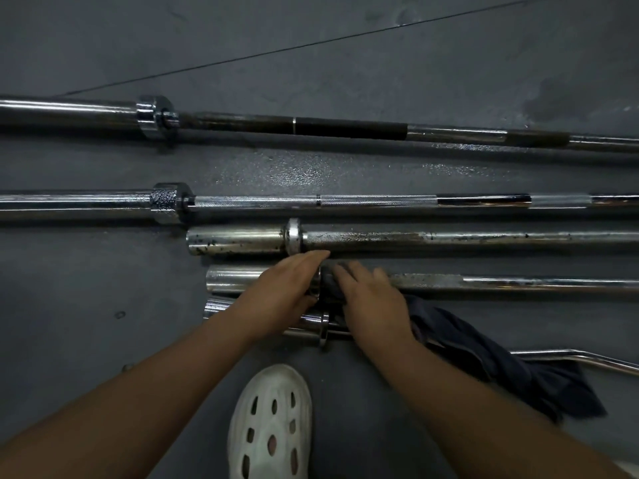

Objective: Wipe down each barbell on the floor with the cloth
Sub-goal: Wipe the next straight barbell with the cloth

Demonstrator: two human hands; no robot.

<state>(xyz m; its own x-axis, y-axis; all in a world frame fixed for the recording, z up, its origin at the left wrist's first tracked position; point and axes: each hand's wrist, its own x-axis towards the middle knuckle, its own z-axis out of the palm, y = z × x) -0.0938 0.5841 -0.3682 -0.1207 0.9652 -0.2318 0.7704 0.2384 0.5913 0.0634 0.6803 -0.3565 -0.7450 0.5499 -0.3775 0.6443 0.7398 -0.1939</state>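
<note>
Several steel barbells lie side by side on the dark floor. My left hand (281, 292) rests flat on the sleeve of the fourth barbell (501, 282), right at its collar. My right hand (371, 300) presses a dark blue cloth (511, 368) around that bar's shaft just right of the collar. The rest of the cloth trails to the right, over the nearest bar (221, 307). The rusty-spotted third barbell (449, 238) lies just beyond my fingertips. Two longer barbells, one chrome (345, 201) and one dark-shafted (345, 126), lie farther away.
My white perforated clog (271, 423) stands on the floor just below the nearest bar. The nearest bar's bent shaft (570, 357) shows at the right, beyond the cloth. A thin seam (311, 44) crosses the grey floor beyond the bars.
</note>
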